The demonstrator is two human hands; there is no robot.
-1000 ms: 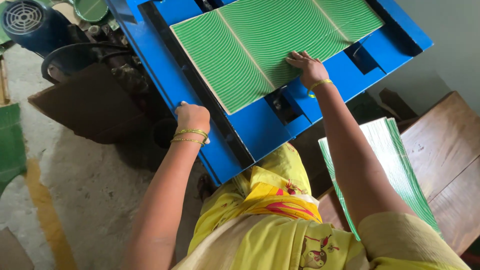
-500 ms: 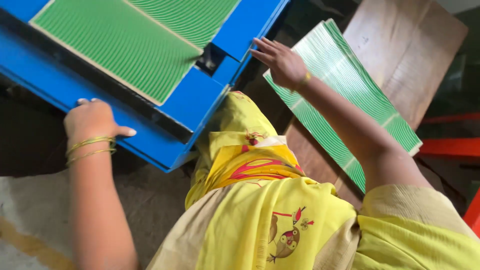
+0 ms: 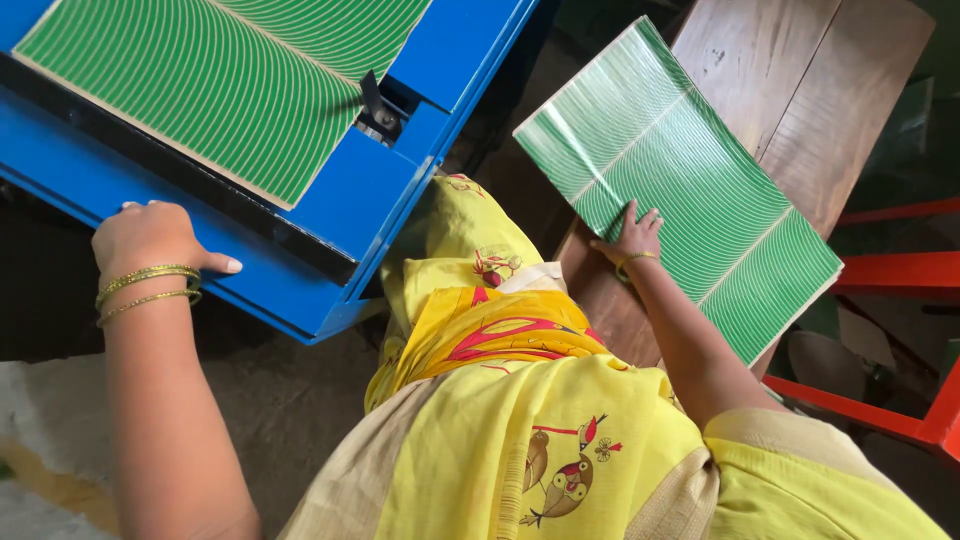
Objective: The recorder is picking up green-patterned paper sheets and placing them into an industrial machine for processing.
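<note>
On the left, the left hand (image 3: pixel 150 240) rests on the near edge of the blue machine bed (image 3: pixel 400 190), fingers curled over the rim with the thumb out flat; it holds nothing, only the edge. A green ribbed sheet (image 3: pixel 200 90) lies on that bed, far of the hand, just beside a small black clamp (image 3: pixel 375 108). Fingers curled over the rim could get nipped if the bed moves.

To the right, the right hand (image 3: pixel 630 240) lies flat, fingers spread, on the near-left corner of a stack of green ribbed sheets (image 3: pixel 690 180) lying on the wooden surface (image 3: pixel 800 90). Nothing is pinched there. The stack overhangs the surface's near right edge, so a one-cornered drag could fan the sheets or tip them to the floor by the red frame (image 3: pixel 880 400). Glossy faces may slip under a flat palm.
</note>
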